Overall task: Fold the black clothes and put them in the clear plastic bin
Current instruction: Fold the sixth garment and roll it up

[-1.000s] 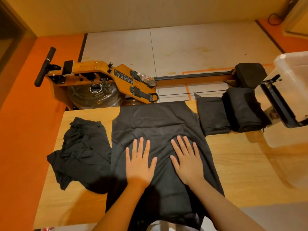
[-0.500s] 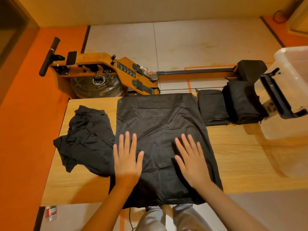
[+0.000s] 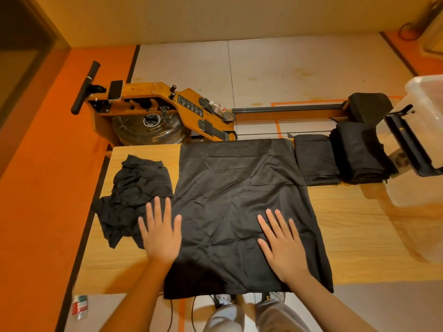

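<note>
Left hand [image 3: 160, 233] and right hand [image 3: 282, 245]: both flat, fingers straight and spread, gripping nothing. The right presses the near right part of the spread cloth [image 3: 239, 183]. The left lies across the cloth's left edge, where the crumpled pile [image 3: 134, 195] touches it.

Risks, as judged:
- The near hem hangs over the edge of the table [image 3: 371, 236], so the thin fabric may slide toward the floor once the palms lift.
- A fold started from the left may catch the pile and drag it in.
- Creases left in the middle would be shut into the fold and give a lumpy bundle.

The cloth is thin, matt and limp, roughly rectangular, with diagonal creases across its centre. The pile is the same black fabric, bunched and ragged in outline. Two folded stacks [image 3: 316, 161], compact and blocky, sit at the table's far right, just beside the bin [image 3: 426, 97]. The bin is a translucent, round-cornered tub with a black latch, and nothing black shows through its wall. The table is pale wood with visible grain
</note>
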